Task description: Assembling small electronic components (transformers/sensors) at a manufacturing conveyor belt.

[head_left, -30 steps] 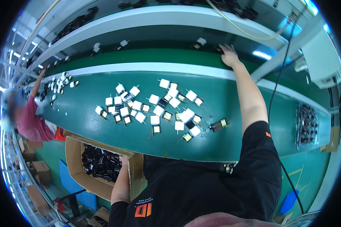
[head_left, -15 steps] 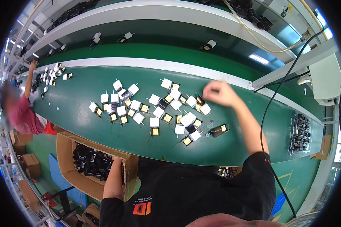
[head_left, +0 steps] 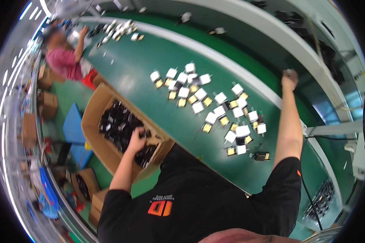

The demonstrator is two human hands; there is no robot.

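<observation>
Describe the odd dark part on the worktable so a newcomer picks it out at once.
Start at the long green worktable and find the right-hand group of white-and-yellow parts. Just off that group's lower right corner in the view lies the dark part, slightly apart. Unlike its neighbours, it shows no white block, only a dark brownish body.

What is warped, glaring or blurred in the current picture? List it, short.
Head view: the green tabletop has a curved far edge, picture corners black; head view, upper left: ceiling lights glare white; head view, right: the right hand looks slightly soft.
</observation>
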